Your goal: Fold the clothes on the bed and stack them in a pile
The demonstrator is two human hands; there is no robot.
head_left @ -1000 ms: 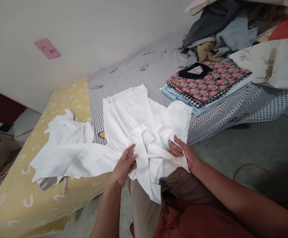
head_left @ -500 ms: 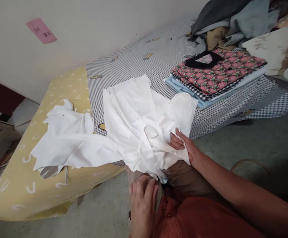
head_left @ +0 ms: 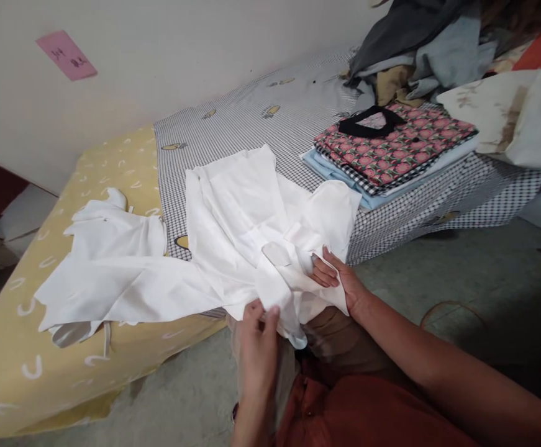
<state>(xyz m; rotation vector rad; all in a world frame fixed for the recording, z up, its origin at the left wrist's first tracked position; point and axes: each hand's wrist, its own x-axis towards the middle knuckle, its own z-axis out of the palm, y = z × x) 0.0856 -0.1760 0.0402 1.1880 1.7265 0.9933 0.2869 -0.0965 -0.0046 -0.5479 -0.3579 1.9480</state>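
Note:
A crumpled white garment (head_left: 233,211) spreads over the bed's edge and onto my lap, one long part reaching left across the yellow cloth. My right hand (head_left: 333,276) grips its right side, with fingers showing through a fold and the thumb on the outer edge. At the near edge, my left hand (head_left: 259,329) has thumb and fingers bent about a loose white flap; the exact contact of the fingertips is partly hidden. Another white piece (head_left: 112,233) lies at the left, and whether it belongs to the same garment is unclear.
A folded stack topped by a pink floral shirt (head_left: 391,146) sits on the checked bedsheet (head_left: 223,130). Behind it are heaped dark and grey clothes (head_left: 391,43) and a cream bag-like item (head_left: 489,105). A yellow sheet (head_left: 23,372) covers the bed's left end.
My left hand has moved up from my knee to the garment's near edge, where the flap has shifted. The right hand keeps its grip. The view has shifted slightly.

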